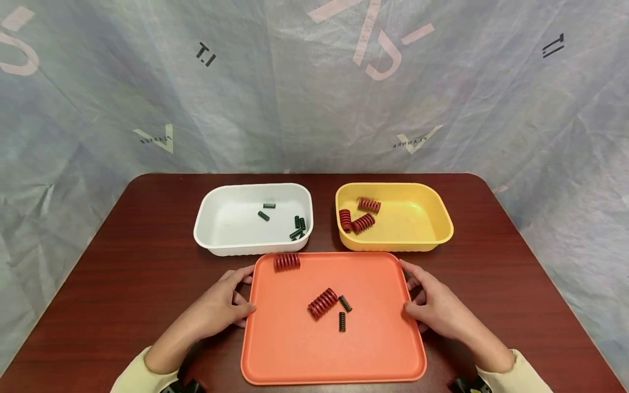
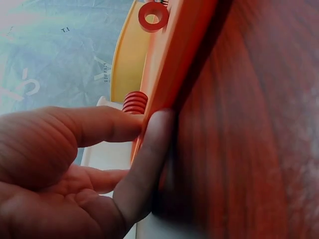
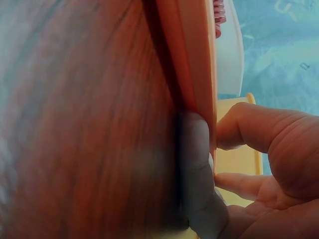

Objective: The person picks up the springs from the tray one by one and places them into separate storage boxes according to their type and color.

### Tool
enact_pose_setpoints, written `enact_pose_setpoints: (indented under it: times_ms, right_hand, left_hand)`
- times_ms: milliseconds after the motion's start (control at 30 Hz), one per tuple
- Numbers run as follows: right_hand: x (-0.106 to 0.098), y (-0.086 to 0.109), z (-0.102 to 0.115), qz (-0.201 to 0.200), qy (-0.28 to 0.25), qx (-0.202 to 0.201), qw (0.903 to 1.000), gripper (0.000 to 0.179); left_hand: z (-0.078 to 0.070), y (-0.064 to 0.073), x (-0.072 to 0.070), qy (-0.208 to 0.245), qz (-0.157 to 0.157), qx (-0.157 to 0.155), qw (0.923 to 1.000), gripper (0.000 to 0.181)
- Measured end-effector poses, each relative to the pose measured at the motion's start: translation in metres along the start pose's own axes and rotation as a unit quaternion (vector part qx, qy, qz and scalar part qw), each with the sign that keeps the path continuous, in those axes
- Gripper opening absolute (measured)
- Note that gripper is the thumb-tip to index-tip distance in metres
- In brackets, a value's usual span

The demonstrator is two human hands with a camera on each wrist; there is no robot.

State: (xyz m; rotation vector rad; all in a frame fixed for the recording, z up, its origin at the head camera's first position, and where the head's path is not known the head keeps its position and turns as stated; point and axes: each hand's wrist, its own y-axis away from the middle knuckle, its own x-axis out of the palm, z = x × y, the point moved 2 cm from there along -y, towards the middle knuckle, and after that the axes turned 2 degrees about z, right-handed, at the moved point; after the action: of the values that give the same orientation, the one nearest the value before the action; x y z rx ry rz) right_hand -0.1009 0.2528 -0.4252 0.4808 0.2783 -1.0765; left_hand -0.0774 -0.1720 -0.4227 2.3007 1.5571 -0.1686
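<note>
An orange tray (image 1: pixel 368 349) lies between both hands on the table. My left hand (image 1: pixel 223 305) grips its left side, thumb at the rim and other fingers along the outer wall. On the opposite side my right hand (image 1: pixel 434 305) holds the tray the same way. In each wrist view a finger presses low against the tray's side, close over the wood. Two red springs rest on the tray: one at the back left corner (image 1: pixel 287 262), another near the middle (image 1: pixel 322 303). Beside the middle one are two small dark springs, a tilted one (image 1: pixel 345 303) and an upright-lying one (image 1: pixel 342 322).
Behind the tray stands a white bin (image 1: pixel 231 218) with several small dark green springs (image 1: pixel 297 222). To its right, a yellow bin (image 1: pixel 408 240) contains three red springs (image 1: pixel 363 222). The dark wooden table (image 1: pixel 123 262) ends at a grey sheet (image 1: pixel 314 109) hung behind.
</note>
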Motion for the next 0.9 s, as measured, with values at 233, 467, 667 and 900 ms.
enact_pose_setpoints:
  times_ms: [233, 467, 667, 900]
  right_hand:
    - [-0.008, 0.001, 0.006, 0.013, 0.051, -0.001, 0.9986, 0.083]
    - [-0.011, -0.002, 0.039, -0.090, 0.214, -0.115, 0.9658, 0.051]
    - [0.008, -0.021, 0.064, -0.007, 0.090, -0.151, 0.9844, 0.036]
    - [0.038, -0.053, 0.080, 0.103, -0.093, -0.115, 0.9836, 0.037]
  left_hand:
    - [0.000, -0.001, 0.002, 0.017, 0.006, -0.003, 0.9998, 0.082]
    - [0.000, -0.002, 0.003, 0.016, 0.006, -0.001, 0.9999, 0.083]
    - [0.001, -0.001, 0.002, 0.011, 0.005, -0.004, 0.9999, 0.083]
    - [0.002, 0.000, 0.001, 0.011, 0.004, -0.007, 0.9999, 0.082]
